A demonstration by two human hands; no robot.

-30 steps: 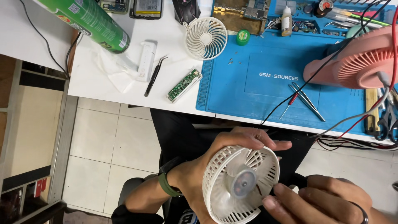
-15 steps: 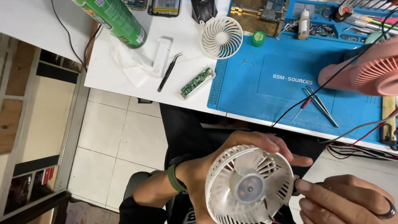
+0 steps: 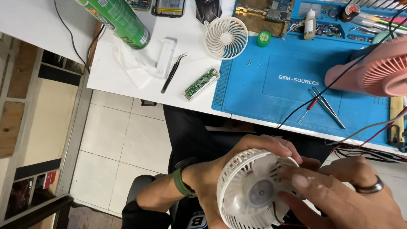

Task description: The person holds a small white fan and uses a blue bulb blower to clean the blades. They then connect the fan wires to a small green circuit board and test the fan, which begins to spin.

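My left hand (image 3: 220, 174) cups a white round fan housing (image 3: 250, 191) with its blades showing, held low over my lap below the table's edge. My right hand (image 3: 343, 195), a dark ring on one finger, lies across the housing's right side with fingertips on the blades near the hub. Thin red and black wires trail from under the housing. A green band circles my left wrist.
On the white table lie a detached white fan grille (image 3: 227, 37), a green circuit board (image 3: 201, 83), black tweezers (image 3: 173, 73), a green spray can (image 3: 118, 19) and crumpled tissue. A blue work mat (image 3: 296, 85) carries tweezers, small screws and a pink fan (image 3: 377, 70) with cables.
The view has shifted, so the table sits further right and lower in frame. My right hand has moved up over the fan housing, and its fingers now rest on the blades.
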